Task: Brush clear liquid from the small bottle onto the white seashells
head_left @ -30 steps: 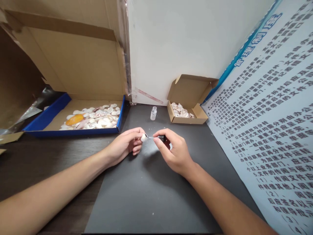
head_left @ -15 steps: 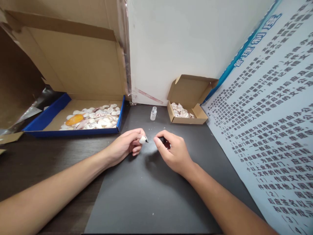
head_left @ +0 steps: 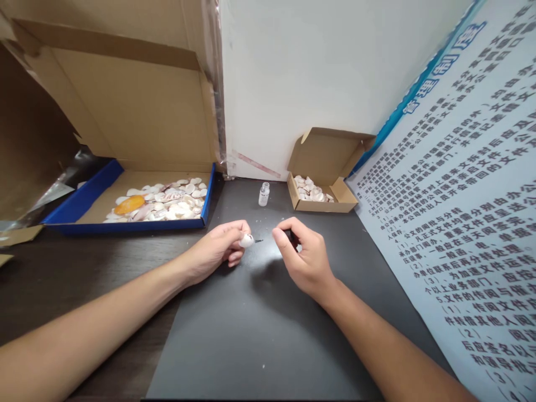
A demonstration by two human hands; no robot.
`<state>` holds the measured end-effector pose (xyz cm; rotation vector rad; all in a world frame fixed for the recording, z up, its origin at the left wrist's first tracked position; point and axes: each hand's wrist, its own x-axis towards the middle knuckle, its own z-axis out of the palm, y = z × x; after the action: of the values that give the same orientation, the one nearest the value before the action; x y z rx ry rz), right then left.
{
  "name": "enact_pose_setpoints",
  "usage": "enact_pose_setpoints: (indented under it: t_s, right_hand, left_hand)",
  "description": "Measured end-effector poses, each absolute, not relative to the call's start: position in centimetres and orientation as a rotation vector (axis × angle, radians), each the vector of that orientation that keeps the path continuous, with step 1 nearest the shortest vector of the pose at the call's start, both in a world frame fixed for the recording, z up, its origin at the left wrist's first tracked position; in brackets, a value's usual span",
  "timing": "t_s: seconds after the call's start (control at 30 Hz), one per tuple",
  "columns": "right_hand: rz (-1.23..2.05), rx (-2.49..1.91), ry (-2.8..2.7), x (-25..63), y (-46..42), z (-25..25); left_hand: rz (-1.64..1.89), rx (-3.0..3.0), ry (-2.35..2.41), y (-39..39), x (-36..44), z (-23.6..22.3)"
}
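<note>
My left hand (head_left: pixel 221 241) is closed, pinching a small white shell (head_left: pixel 247 240) that has dark marks on it, between thumb and fingers. My right hand (head_left: pixel 304 251) curls around a black brush cap (head_left: pixel 292 239), mostly hidden by the fingers. A thin dark brush tip (head_left: pixel 259 240) shows just right of the shell; its link to the cap is hard to make out. Beyond the hands, a small clear bottle (head_left: pixel 263 195) with a pale label stands upright without a cap.
At left, a blue-edged cardboard box (head_left: pixel 125 228) holds many shells and one orange oval piece (head_left: pixel 129 205). A smaller open cardboard box (head_left: pixel 324 207) with shells sits at back right. A printed board (head_left: pixel 460 184) leans along the right side. A dark grey mat (head_left: pixel 259 335) covers the table.
My right hand has moved slightly right, away from the shell, and the dark brush tip now shows clear of it. The left hand keeps the shell in nearly the same place.
</note>
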<state>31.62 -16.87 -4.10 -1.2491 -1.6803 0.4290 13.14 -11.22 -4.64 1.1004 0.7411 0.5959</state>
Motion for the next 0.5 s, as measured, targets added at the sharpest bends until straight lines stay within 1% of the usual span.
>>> enact_pose_setpoints:
  t_s: [0.1,0.23,0.5]
  right_hand:
    - [0.442,-1.208,-1.698,31.52,-16.89,-4.11]
    - [0.506,-1.290,-1.771,31.43,-17.00,-4.20]
    - [0.494,-1.203,-1.673,31.42,-16.85,-4.18]
  left_hand:
    - [0.593,1.118,0.739,-11.18,13.15,-4.73]
    - [0.593,1.119,0.739,-11.15,13.12,-4.79]
    - [0.590,1.124,0.735,-11.22,13.13,-4.66]
